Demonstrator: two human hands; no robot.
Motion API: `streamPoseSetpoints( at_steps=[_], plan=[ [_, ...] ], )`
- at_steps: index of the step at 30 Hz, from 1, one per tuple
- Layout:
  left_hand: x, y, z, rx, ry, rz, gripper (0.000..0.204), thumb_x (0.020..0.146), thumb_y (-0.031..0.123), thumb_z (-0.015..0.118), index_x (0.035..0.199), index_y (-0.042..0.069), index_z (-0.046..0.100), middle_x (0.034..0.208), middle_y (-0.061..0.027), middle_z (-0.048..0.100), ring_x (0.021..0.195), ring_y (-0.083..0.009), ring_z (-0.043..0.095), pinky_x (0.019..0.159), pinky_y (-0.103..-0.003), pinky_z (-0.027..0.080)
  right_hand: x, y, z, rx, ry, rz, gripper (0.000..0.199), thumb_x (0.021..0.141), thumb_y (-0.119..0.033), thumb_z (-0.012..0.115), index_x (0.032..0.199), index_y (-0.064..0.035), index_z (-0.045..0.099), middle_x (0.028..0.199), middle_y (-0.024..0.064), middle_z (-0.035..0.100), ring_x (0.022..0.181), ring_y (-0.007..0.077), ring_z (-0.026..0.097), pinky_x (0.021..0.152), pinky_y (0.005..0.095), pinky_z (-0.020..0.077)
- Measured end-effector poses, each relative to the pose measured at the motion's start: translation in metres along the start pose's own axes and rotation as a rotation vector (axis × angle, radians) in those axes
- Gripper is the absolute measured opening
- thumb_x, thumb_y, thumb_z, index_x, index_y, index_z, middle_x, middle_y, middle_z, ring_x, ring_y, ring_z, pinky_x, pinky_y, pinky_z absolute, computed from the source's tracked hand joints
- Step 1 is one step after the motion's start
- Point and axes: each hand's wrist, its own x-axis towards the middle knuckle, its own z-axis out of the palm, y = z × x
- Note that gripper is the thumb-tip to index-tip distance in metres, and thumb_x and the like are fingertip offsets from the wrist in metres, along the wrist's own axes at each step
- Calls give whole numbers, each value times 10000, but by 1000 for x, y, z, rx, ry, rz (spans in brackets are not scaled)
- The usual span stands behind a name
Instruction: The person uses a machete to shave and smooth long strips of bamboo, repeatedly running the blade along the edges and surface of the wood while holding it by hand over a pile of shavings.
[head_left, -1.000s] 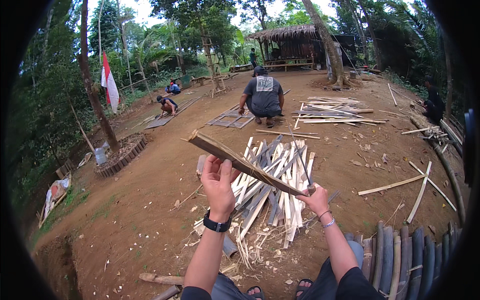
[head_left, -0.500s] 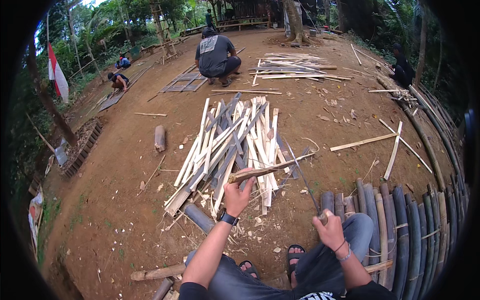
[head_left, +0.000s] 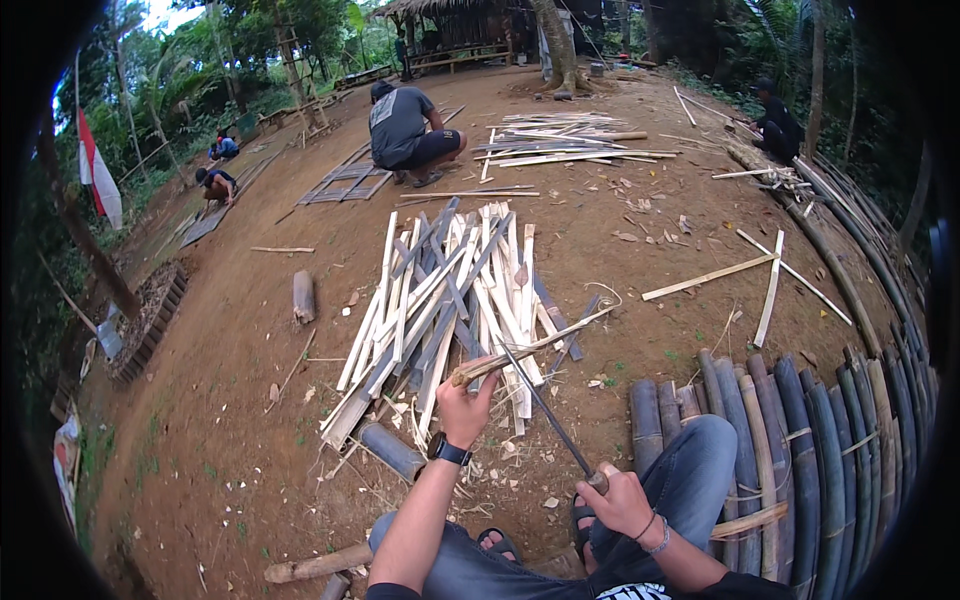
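Bamboo strip [head_left: 535, 345] runs from the left hand [head_left: 465, 408] up and rightward, over the near edge of the slat pile [head_left: 445, 295] on the dirt. The strip's near end sits inside the left hand's closed fist, the rest jutting out beyond the knuckles. Bundled poles [head_left: 800, 440] lie to the right, beside the knee. The knife [head_left: 545, 405] slants from the right hand [head_left: 620, 500], which is wrapped tight round its handle, up to the strip, its blade meeting the strip just beside the left fist.
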Motion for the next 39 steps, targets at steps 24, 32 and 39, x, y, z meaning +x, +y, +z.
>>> streamPoseSetpoints(
  at_steps=[24, 32, 39],
  plan=[
    [-3, 2, 46, -157, 227, -25, 167, 908, 118, 638, 983, -27, 604, 905, -126, 629, 804, -227, 615, 752, -345, 498, 68, 38, 1, -222, 167, 120, 293, 809, -267, 648, 810, 24, 623, 730, 282, 628, 761, 451, 629, 691, 505, 504],
    [1, -15, 38, -22, 407, -58, 270, 913, 209, 657, 901, -60, 637, 757, -125, 641, 679, -206, 602, 622, -328, 464, 95, 58, 29, -108, 115, 156, 263, 806, -237, 648, 805, 21, 597, 745, 274, 633, 778, 433, 638, 682, 494, 497],
    [-3, -15, 27, 75, 407, -118, 269, 919, 211, 650, 907, -57, 641, 753, -117, 643, 675, -186, 590, 622, -320, 453, 92, 16, 45, -97, 114, 9, 250, 805, -213, 649, 751, 21, 578, 689, 260, 608, 709, 426, 628, 614, 469, 480]
  ],
)
